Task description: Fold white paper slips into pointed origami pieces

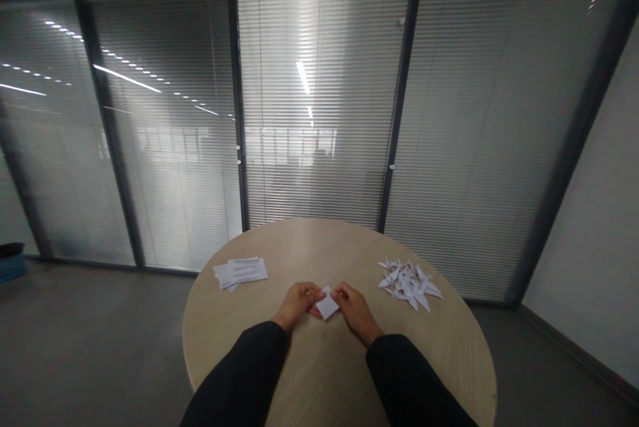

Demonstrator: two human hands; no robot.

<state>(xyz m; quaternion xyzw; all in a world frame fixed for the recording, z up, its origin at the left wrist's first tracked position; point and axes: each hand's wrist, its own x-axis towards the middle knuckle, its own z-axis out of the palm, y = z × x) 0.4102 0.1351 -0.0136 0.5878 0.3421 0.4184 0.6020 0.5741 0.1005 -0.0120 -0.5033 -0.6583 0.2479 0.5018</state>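
Observation:
Between my hands is a small folded square of white paper (327, 306), turned like a diamond just above the middle of the round table. My left hand (299, 302) pinches its left corner, with some fingers beneath it. On the other side, my right hand (353, 307) grips the upper right edge between thumb and fingers. A heap of folded white paper cranes (408, 283) lies to the right of my hands. Off to the left rests a loose stack of white paper sheets (244, 271), the top one printed with lines of text.
The round wooden table (319, 237) carries all of this. Beyond it stand glass partitions with blinds (319, 101) in dark frames. A blue bin (10, 264) sits on the grey floor at far left, and a pale wall (594, 261) rises at right.

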